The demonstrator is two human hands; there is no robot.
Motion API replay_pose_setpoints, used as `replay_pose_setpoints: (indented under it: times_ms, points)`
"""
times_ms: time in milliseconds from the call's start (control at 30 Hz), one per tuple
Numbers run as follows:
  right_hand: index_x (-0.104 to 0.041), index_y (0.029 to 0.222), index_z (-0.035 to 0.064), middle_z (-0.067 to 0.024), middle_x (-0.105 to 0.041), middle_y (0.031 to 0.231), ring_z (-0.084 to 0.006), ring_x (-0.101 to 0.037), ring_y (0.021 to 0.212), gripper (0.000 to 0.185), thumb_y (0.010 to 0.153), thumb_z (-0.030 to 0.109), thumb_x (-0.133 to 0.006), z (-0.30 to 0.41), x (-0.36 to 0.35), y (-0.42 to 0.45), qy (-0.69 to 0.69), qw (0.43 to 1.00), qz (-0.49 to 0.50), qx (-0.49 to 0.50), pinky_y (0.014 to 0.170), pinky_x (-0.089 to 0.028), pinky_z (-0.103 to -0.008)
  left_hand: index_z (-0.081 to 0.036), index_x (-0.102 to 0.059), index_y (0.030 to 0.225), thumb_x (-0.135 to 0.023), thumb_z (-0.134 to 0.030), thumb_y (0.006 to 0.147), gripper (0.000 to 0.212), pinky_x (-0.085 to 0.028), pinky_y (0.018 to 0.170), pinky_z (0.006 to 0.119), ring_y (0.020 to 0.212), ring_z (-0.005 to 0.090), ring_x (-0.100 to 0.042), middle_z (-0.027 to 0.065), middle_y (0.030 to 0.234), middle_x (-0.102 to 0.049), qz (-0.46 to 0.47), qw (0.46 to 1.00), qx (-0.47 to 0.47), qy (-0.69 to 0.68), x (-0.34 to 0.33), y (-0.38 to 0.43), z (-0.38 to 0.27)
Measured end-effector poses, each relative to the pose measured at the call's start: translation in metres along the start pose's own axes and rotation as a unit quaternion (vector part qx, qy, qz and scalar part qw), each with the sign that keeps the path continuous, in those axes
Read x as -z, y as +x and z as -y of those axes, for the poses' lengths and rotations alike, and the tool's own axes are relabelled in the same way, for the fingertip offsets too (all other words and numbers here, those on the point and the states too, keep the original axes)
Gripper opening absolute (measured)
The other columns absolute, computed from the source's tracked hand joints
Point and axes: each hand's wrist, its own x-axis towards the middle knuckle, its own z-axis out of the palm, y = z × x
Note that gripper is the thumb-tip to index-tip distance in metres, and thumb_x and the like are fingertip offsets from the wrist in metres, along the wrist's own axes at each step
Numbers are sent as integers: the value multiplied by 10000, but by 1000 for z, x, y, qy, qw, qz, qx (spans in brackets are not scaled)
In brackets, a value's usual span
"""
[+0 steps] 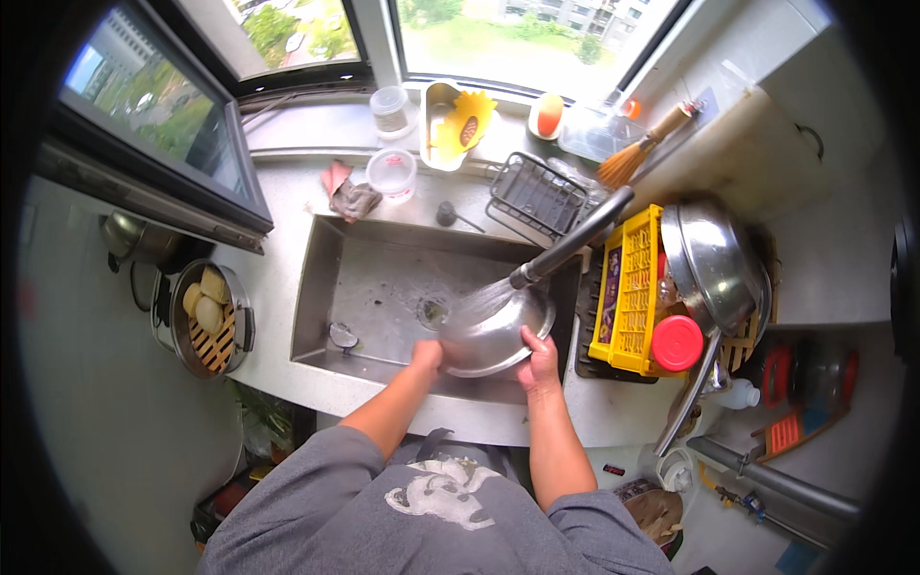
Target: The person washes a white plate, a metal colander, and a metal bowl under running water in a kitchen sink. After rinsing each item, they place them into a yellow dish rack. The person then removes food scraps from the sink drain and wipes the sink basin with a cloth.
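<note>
A stainless steel bowl (480, 343) is held tilted over the right part of the steel sink (381, 287). My left hand (429, 355) is at its left edge, fingers mostly hidden behind the metal. My right hand (539, 361) grips the rim on the right, thumb on the near side. Water sprays from the dark faucet (568, 241) onto the bowl's surface. The sink drain (433, 312) lies just beyond the bowl, and a small whitish, clear-looking piece (343, 336) rests in the sink's near left corner.
Right of the sink stand a yellow plastic basket (627, 287), a red-lidded jar (676, 343) and large metal bowls (719, 266). Behind are a black wire rack (540, 192), a clear tub (392, 174) and crumpled cloths (352, 198). A steamer pot (241, 327) sits left, below an open window sash (248, 172).
</note>
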Motion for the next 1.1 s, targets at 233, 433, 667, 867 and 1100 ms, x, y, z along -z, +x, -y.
replay_pose_setpoints:
  times_ms: [233, 433, 667, 867, 1100]
  points:
    - [-600, 1247, -4, -214, -699, 1104, -409, -688, 1026, 448, 807, 77, -635, -76, -71, 15, -652, 739, 167, -18, 926, -535, -458, -115, -539, 1406, -599, -454, 1011, 524, -475, 995, 381, 1128, 208, -614, 47, 1126, -652, 108, 986, -109, -67, -34, -113, -47]
    - [-531, 1400, 1, -216, -572, 1432, -357, -534, 1365, 595, 811, 29, -610, -51, 28, 48, -792, 313, 453, 262, 1168, -407, -447, 56, -611, 1080, -630, -45, 813, 287, -546, 846, 466, 946, 283, -654, 144, 999, -656, 110, 988, -49, 100, 87, -44, -112]
    - [-612, 1338, 13, -210, -611, 1405, -318, -583, 1330, 521, 817, 26, -611, -121, 8, 11, -735, 483, 381, 286, 1104, -489, -436, 36, -614, 1269, -710, -46, 780, 505, -550, 783, 345, 931, 195, -664, 127, 1139, -704, -7, 974, -221, 57, 37, -56, -33]
    - [-603, 1313, -37, -232, -584, 1435, -302, -569, 1347, 422, 923, 113, -542, -102, 11, 28, -785, 359, 368, 346, 1120, -456, -461, 69, -662, 1108, -694, -57, 858, 281, -557, 810, 365, 883, 210, -697, 113, 951, -720, -60, 972, -215, -74, 43, -75, -66]
    - [-650, 1238, 13, -198, -642, 1338, -342, -616, 1256, 392, 867, 119, -577, -81, 45, 49, -806, 274, 341, 398, 1096, -456, -463, 79, -694, 1072, -691, -31, 748, 342, -554, 814, 377, 949, 234, -673, 150, 1025, -709, 4, 971, -163, 176, 83, -81, -107]
